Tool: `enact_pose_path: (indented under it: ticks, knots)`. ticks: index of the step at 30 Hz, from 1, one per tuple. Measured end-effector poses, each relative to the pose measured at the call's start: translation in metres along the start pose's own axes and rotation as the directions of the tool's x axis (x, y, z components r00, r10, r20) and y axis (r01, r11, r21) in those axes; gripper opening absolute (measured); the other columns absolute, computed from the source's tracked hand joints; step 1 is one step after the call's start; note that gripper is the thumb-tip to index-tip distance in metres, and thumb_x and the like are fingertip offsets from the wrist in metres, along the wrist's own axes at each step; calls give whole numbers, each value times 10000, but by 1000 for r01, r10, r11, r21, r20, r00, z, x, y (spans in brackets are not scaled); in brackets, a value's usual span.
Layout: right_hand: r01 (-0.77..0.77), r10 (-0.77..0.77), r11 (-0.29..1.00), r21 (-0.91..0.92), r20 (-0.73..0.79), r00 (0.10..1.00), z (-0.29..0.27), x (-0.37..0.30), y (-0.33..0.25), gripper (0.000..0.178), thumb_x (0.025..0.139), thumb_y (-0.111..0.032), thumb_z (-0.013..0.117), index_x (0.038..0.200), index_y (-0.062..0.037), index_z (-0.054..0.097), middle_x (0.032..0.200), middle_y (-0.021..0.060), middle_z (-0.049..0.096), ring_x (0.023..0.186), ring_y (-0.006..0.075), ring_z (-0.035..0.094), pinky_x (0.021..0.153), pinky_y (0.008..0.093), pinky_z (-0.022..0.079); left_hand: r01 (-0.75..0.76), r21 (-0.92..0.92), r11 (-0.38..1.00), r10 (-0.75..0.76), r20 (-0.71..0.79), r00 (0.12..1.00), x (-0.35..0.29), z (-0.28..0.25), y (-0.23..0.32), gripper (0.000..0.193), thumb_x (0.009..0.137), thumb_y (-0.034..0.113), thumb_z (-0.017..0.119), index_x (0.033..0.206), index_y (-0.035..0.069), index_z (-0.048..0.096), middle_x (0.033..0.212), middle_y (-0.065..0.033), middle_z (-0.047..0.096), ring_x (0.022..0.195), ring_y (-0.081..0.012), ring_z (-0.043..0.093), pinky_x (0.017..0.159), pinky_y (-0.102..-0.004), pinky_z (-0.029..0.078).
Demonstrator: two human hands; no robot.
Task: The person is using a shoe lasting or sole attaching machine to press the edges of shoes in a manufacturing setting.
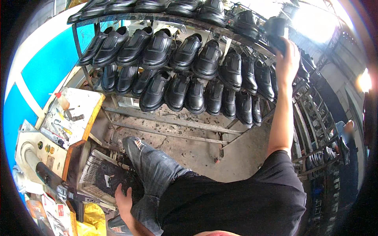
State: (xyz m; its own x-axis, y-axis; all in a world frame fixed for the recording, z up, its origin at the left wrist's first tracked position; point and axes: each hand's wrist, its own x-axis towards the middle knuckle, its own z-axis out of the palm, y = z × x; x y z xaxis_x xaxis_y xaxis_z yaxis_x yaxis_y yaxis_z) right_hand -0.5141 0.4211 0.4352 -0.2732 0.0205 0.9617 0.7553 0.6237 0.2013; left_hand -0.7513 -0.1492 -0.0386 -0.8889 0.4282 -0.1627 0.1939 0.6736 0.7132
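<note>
My right arm reaches up to the far right, where my right hand (288,61) is closed on a black shoe (275,28) at the end of the rack's top shelf. Glare and the hand hide part of that shoe, and whether it rests on the shelf I cannot tell. Several more black shoes stand side by side along the metal rack (165,17), on its upper, middle and lower shelves. Low on the left, my left hand (124,200) hangs with its fingers apart and nothing in it. It is beside my leg, near a grey plastic crate (90,165).
A worktable (84,103) at the left carries a bottle (63,101) and small tools. Nearer stands a machine with a grey pipe (37,165), and a yellow bag (93,221) below it. More racks (311,118) line the right, with another person (343,129) beyond.
</note>
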Motion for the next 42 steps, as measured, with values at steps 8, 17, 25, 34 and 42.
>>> enact_pose_path:
  ticks: [8, 17, 25, 34, 42]
  knots:
    - [-18, 179, 915, -402, 366, 913, -4, 4, 67, 652, 821, -174, 803, 1416, -109, 546, 1432, 138, 572, 1304, 334, 552, 1085, 407, 439, -72, -158, 985, 77, 26, 997, 0, 18, 12, 554, 953, 236, 693, 1404, -40, 527, 1400, -254, 567, 1332, -409, 512, 1117, -447, 397]
    - [-64, 69, 997, 48, -106, 992, 31, -3, 60, 457, 946, -251, 721, 1355, -85, 600, 1299, 187, 658, 1189, 337, 635, 1022, 429, 477, -138, -154, 978, 152, 84, 985, -16, 17, 39, 543, 926, 201, 696, 1404, -1, 539, 1384, -250, 571, 1311, -413, 521, 1106, -444, 413]
    - [-252, -112, 394, 884, 318, 941, 25, -116, -174, 466, 959, -222, 700, 1317, 46, 567, 1252, 165, 642, 1128, 268, 629, 1010, 431, 499, -128, -837, 531, 127, -71, 989, -1, -15, 107, 847, 861, 150, 795, 1570, 53, 343, 1534, -130, 493, 1369, -285, 513, 1098, -411, 437]
    - [-894, -896, -291, -341, 424, 130, 29, -312, -406, 850, 820, -258, 871, 1485, 14, 416, 1363, 104, 596, 1204, 211, 609, 1012, 358, 511, -361, -884, 298, -250, -437, 864, -74, -53, 90, 1157, 741, 66, 898, 1633, 46, 161, 1605, -148, 349, 1439, -237, 397, 1173, -373, 348]
    - [-864, -888, -326, -385, 437, 141, 73, -323, -427, 857, 785, -77, 818, 1517, -25, 373, 1363, 143, 594, 1210, 255, 609, 967, 346, 540, -383, -803, 456, -231, -523, 821, -52, -75, 125, 1317, 619, 161, 984, 1626, 26, 146, 1645, -214, 273, 1448, -291, 410, 1188, -424, 338]
